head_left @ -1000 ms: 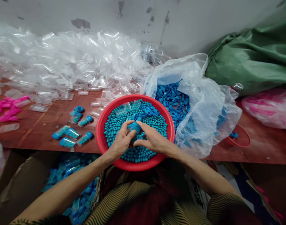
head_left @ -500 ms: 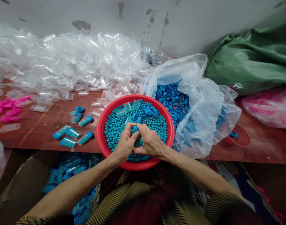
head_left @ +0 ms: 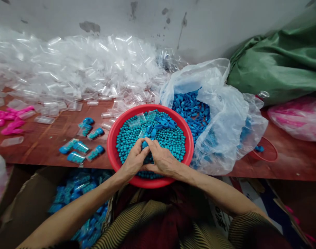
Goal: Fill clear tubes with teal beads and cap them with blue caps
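Note:
Above the red basin, my left hand and my right hand meet at the fingertips, closed round a rounded blue cap. Whatever is below the cap is hidden by my fingers. Small turquoise beads fill the basin. On the beads lie several blue plastic pieces and a few clear tubes.
Filled blue-capped tubes lie left of the basin, with pink pieces farther left. Behind is a heap of clear tubes. To the right stand a plastic bag of blue pieces and a small red basket. A cardboard box is below.
Both hands have shifted slightly left and tilted, with the right fingers farther over the blue cap. The cap shows less than before. The view has moved a little.

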{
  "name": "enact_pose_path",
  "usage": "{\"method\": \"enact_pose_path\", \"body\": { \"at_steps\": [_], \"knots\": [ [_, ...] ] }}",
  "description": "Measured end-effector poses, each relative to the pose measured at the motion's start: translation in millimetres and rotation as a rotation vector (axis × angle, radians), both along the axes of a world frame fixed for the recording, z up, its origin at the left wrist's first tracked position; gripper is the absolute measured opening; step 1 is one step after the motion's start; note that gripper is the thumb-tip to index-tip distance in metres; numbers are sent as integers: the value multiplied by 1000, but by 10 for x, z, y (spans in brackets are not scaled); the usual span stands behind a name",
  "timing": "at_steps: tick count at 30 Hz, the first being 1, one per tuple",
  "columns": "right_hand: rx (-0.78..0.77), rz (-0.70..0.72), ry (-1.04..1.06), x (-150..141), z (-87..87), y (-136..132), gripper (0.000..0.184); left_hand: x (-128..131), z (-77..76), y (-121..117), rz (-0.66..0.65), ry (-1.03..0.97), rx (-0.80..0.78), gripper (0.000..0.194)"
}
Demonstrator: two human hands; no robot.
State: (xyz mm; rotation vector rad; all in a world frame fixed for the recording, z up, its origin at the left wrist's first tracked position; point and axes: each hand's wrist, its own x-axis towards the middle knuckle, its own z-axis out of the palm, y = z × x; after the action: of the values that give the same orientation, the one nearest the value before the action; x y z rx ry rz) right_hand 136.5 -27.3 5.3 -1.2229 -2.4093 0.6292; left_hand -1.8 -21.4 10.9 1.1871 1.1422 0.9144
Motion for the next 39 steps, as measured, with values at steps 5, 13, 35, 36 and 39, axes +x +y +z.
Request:
{"method": "enact_pose_path", "body": {
  "at_steps": [5,13,35,36,39],
  "knots": [
    [22,-17,-145,-167,86,-54,79,-60,9,-90,44,-18,13,20],
    [8,125,-287,-43,142,335,55,-810,137,92,48,578,140,31],
    [259,95,-696,183,-38,591,30,-95,-78,863,-293,1295,193,41],
    [285,103,-684,210,-37,574,30,-82,-101,910,-310,1274,172,40],
    [277,57,-676,334,-30,552,29,-51,-153,999,-351,1212,159,40]
  ]
}}
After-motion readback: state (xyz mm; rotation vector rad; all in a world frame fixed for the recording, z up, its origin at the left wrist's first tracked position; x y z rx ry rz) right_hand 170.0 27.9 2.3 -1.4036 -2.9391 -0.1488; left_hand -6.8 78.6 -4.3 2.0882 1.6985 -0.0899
